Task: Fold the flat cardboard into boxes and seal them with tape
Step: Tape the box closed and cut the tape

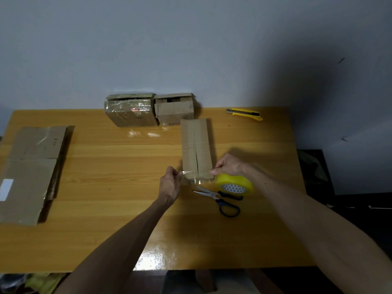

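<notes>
Centrally, on the desk (106,166), a narrow folded box (196,145) lies lengthwise, flap seam facing up. A clear tape strip (192,177) spans its near end. Left hand (169,183): grip pinching the strip's free end, just left of the box. Right hand (231,166): grip pinching the strip at the box's right edge, just above the yellow tape roll (235,184). Scissors (220,198) lie beside the roll; flat cardboard (29,170) lies far left; two other boxes (132,111) and a utility knife (244,114) sit at the back.
</notes>
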